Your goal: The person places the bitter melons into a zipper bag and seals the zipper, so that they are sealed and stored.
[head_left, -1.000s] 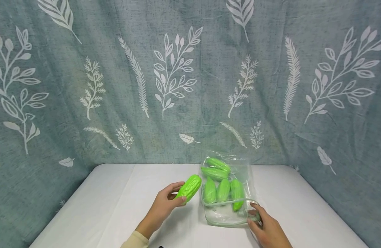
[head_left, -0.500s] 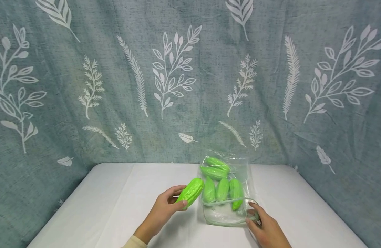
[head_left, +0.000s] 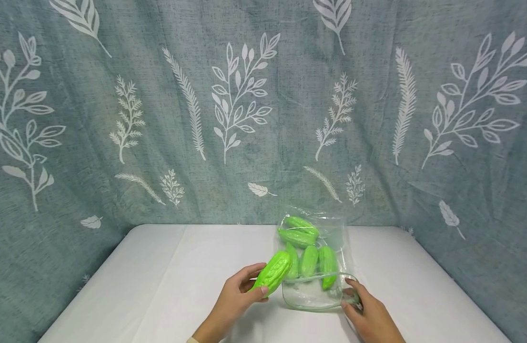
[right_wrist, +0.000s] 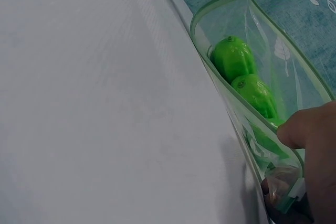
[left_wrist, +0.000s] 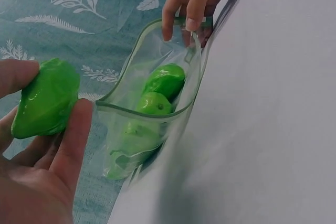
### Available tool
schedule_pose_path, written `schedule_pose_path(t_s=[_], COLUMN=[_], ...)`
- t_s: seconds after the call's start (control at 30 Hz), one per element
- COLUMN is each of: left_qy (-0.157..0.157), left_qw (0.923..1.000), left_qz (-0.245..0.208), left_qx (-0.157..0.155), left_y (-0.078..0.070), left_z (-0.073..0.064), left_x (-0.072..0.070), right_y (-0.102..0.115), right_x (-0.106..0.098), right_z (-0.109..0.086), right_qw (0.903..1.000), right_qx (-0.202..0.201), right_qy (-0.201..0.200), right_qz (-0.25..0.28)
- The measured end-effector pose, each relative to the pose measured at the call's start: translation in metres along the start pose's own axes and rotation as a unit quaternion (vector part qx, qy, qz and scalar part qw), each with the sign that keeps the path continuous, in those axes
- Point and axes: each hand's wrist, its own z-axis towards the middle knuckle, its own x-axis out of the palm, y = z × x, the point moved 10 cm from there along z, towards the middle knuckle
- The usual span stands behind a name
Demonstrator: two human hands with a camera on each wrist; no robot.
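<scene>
My left hand (head_left: 233, 300) grips a bright green bitter melon (head_left: 274, 271) between thumb and fingers, its ridged body tilted up to the right. In the head view this melon overlaps the left edge of a clear zip bag (head_left: 310, 305). Several more green bitter melons (head_left: 309, 260) lie inside the bag. Its green-edged mouth gapes toward me, as the left wrist view shows. At the mouth's right corner, my right hand (head_left: 369, 309) pinches the bag edge. The right wrist view shows its thumb (right_wrist: 299, 129) on the rim, with other fingers partly hidden behind the plastic.
The bag lies on a white-covered table (head_left: 195, 267), its far end close to the back edge. A blue-green curtain (head_left: 203, 119) with white leaf prints hangs behind and along both sides. A white zip slider (right_wrist: 297, 188) sits by the right hand.
My left hand has carried the bitter melon right and slightly toward me, from beside the bag to over its left edge. The right hand keeps its place at the bag's corner.
</scene>
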Motion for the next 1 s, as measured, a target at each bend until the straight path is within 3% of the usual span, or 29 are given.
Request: schedule_pose_path(t_s=[0.4, 0.63, 0.8, 1.0], left_qy=[0.037, 0.06, 0.071, 0.119], left_qw=[0.9993, 0.998, 0.9973, 0.9929], left_qz=[0.003, -0.014, -0.01, 0.0], left_qx=[0.006, -0.016, -0.013, 0.0], left_y=[0.006, 0.01, 0.009, 0.011], left_z=[-0.001, -0.001, -0.002, -0.004], left_x=[0.016, 0.026, 0.029, 0.04], right_y=[0.0, -0.001, -0.001, 0.0], right_x=[0.001, 0.001, 0.002, 0.001], right_z=[0.0, 0.0, 0.0, -0.001], right_qw=[1.0, 0.9999, 1.0, 1.0], right_qx=[0.003, 0.009, 0.007, 0.006], right_qy=[0.003, 0.007, 0.004, 0.005], right_qz=[0.0, 0.001, -0.005, 0.0])
